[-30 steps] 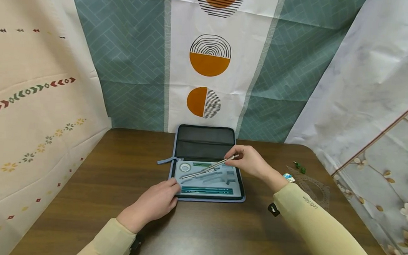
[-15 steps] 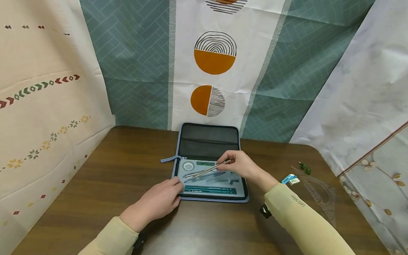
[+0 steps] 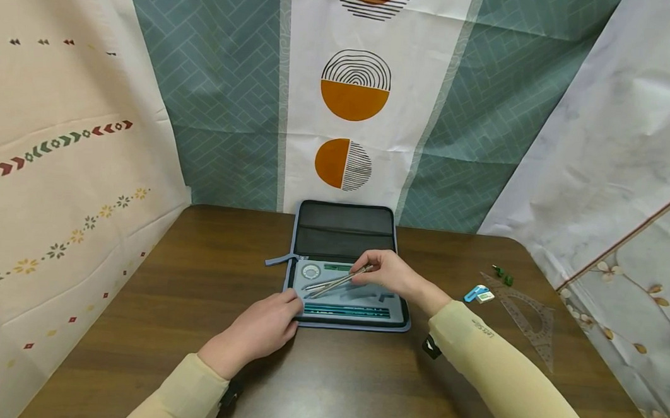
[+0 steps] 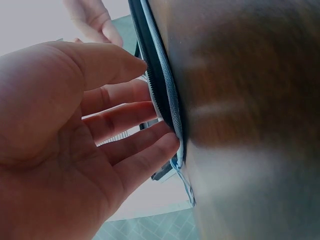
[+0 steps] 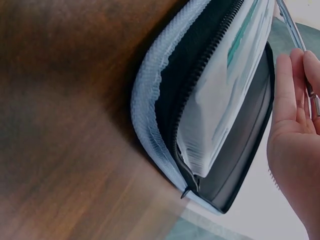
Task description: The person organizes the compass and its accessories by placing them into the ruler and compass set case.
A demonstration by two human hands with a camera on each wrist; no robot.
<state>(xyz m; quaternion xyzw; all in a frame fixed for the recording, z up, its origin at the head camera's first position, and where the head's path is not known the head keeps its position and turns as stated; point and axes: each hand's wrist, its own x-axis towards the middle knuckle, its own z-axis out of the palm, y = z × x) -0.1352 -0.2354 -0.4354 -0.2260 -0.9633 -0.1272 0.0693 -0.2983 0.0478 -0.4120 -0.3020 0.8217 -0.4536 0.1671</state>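
Note:
A drawing compass (image 3: 326, 285), its slim metal legs slanting down to the left, is pinched by its upper end between the thumb and fingers of my right hand (image 3: 387, 273). It lies over the grey tray of an open zip case (image 3: 357, 327). In the right wrist view the compass (image 5: 291, 24) shows along the fingertips. My left hand (image 3: 259, 326) rests at the case's front left corner; the left wrist view has its extended fingers (image 4: 120, 115) touching the zipped edge. Dark teal pencils (image 3: 346, 311) lie in the tray's front slot, a white ring-shaped piece (image 3: 311, 271) at back left.
The case's black lid (image 3: 345, 231) leans up at the back, near the patterned curtain. On the right side of the table are a blue piece (image 3: 474, 293), a small white eraser (image 3: 485, 297), a clear set square (image 3: 533, 327) and a little green item (image 3: 503, 276).
My right hand has moved left and slightly down with the compass, lower over the tray. The left hand has stayed at the case's corner. The head view has shifted slightly.

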